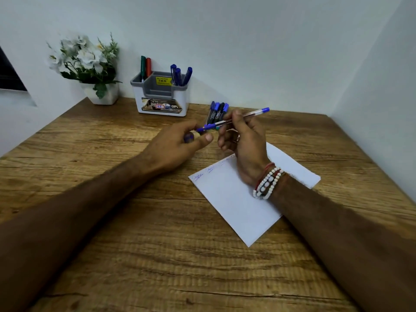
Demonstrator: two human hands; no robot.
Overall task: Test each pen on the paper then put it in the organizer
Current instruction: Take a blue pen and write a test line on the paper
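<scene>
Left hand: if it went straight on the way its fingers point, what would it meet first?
Probably the blue front end of the pen that the right hand grips, just ahead of the left hand fingertips. Depth is unclear, so they may already touch.

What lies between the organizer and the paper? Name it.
Head view: the left hand, holding a blue cap, and the right hand gripping a pen; markers lie just right of that line.

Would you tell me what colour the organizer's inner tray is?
The inner tray is grey; head view.
</scene>
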